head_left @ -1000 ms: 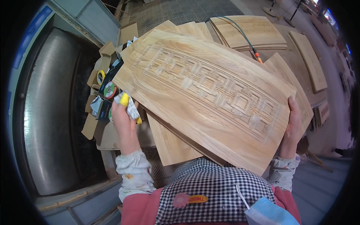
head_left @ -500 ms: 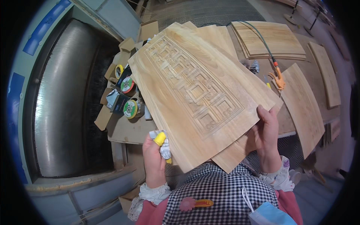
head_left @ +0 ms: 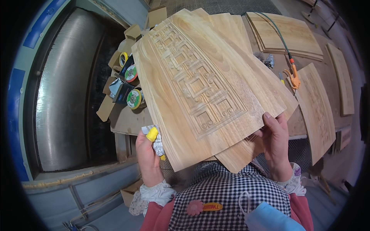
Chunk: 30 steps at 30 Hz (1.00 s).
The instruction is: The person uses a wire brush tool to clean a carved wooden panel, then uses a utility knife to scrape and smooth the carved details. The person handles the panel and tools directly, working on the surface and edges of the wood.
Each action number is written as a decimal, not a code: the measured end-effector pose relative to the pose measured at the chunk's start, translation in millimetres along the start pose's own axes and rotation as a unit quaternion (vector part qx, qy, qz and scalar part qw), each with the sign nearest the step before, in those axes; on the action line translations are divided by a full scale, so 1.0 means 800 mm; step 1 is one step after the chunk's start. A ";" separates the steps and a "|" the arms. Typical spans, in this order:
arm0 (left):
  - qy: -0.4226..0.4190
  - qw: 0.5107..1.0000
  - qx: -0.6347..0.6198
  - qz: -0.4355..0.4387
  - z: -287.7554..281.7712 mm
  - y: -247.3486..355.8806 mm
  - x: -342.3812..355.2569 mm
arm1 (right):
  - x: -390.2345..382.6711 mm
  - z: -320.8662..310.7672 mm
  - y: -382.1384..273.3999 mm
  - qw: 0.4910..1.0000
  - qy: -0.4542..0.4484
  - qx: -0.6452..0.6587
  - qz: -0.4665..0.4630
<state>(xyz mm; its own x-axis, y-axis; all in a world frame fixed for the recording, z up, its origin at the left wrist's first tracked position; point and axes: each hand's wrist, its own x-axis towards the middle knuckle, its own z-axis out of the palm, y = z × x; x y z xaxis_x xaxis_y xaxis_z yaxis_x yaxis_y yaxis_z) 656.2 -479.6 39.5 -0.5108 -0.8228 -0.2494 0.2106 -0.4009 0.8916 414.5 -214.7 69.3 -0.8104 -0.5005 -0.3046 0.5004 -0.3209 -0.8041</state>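
Note:
A pale wooden panel (head_left: 223, 86) with a carved lattice pattern of squares and scrolls is tilted up in front of me. My right hand (head_left: 275, 144) grips its near right edge, thumb on top and fingers underneath. At the panel's lower left edge is my left hand (head_left: 148, 158), closed on a folded piece of printed white-grey sheet (head_left: 157, 144), which looks like sandpaper. Yellow wrapping covers its thumb and another fingertip. Whether this hand also bears the panel, I cannot tell. Under the carved panel, another wooden panel (head_left: 239, 158) shows its corner, and more fan out behind.
On the table (head_left: 125, 121), left, are open cardboard boxes (head_left: 106, 109), green-labelled discs (head_left: 134, 99) and yellow tape (head_left: 123, 59). To the right lie an orange air gun (head_left: 295, 79) with green hose, stacked boards (head_left: 283, 34) and a carved board (head_left: 314, 111). A large metal drum (head_left: 63, 92) stands far left.
My left hand, still holding the folded sheet, has moved left and up. The carved panel's near end has shifted left and up too. My right hand keeps its hold; the view has shifted slightly.

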 end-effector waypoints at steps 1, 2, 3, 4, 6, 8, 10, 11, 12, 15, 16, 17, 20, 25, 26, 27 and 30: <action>0.001 1.000 0.001 0.001 0.001 0.001 0.000 | -0.001 0.005 -0.002 1.000 0.007 0.002 0.002; 0.002 1.000 0.001 0.002 0.003 0.001 0.000 | -0.002 0.006 -0.003 1.000 0.013 0.004 0.003; 0.009 1.000 0.007 0.003 0.004 0.002 -0.001 | 0.000 -0.001 0.000 1.000 0.000 0.005 0.004; 0.013 1.000 0.007 0.002 0.005 0.001 -0.002 | -0.001 0.000 0.000 1.000 0.006 0.005 0.006; 0.020 1.000 0.007 0.003 0.007 0.001 0.001 | 0.002 0.007 -0.001 1.000 0.017 0.006 0.010; 0.016 1.000 0.005 0.001 0.010 0.000 0.002 | 0.004 0.003 -0.001 1.000 0.004 -0.012 0.008; 0.023 1.000 0.014 0.004 0.013 0.002 0.001 | 0.003 0.006 -0.004 1.000 0.012 -0.012 0.015; 0.021 1.000 0.009 0.003 0.012 0.002 0.002 | 0.003 0.004 -0.004 1.000 0.006 -0.002 0.018; 0.019 1.000 0.007 0.003 0.011 0.002 0.002 | 0.003 0.002 -0.004 1.000 0.000 0.002 0.018; 0.019 1.000 0.001 0.006 0.011 0.002 0.002 | 0.003 0.006 -0.005 1.000 0.010 0.008 0.019; 0.020 1.000 0.000 0.006 0.011 0.001 0.001 | 0.003 0.003 -0.004 1.000 0.004 0.008 0.020; 0.020 1.000 -0.001 0.005 0.012 0.001 0.002 | 0.004 0.000 -0.003 1.000 -0.002 0.009 0.020; 0.018 1.000 0.006 0.003 0.008 0.001 0.004 | 0.004 0.001 -0.003 1.000 0.003 0.005 0.024; 0.011 1.000 0.017 0.005 0.011 0.001 0.006 | 0.005 0.002 -0.003 1.000 0.006 0.000 0.019; 0.010 1.000 0.018 0.003 0.011 0.002 0.006 | 0.005 0.001 -0.003 1.000 0.004 0.001 0.017; 0.009 1.000 0.019 0.001 0.011 0.003 0.006 | 0.006 0.001 -0.002 1.000 0.001 0.003 0.016; 0.007 1.000 0.023 -0.002 0.013 0.006 0.005 | 0.005 0.005 -0.003 1.000 0.011 -0.004 0.019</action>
<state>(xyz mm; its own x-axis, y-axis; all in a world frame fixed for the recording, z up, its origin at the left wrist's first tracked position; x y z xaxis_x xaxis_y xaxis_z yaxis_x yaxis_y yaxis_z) 646.2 -480.8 46.5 -0.4999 -0.8267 -0.2581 0.1698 -0.3858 0.9068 411.2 -219.4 72.5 -0.7974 -0.4947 -0.3457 0.5282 -0.2950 -0.7962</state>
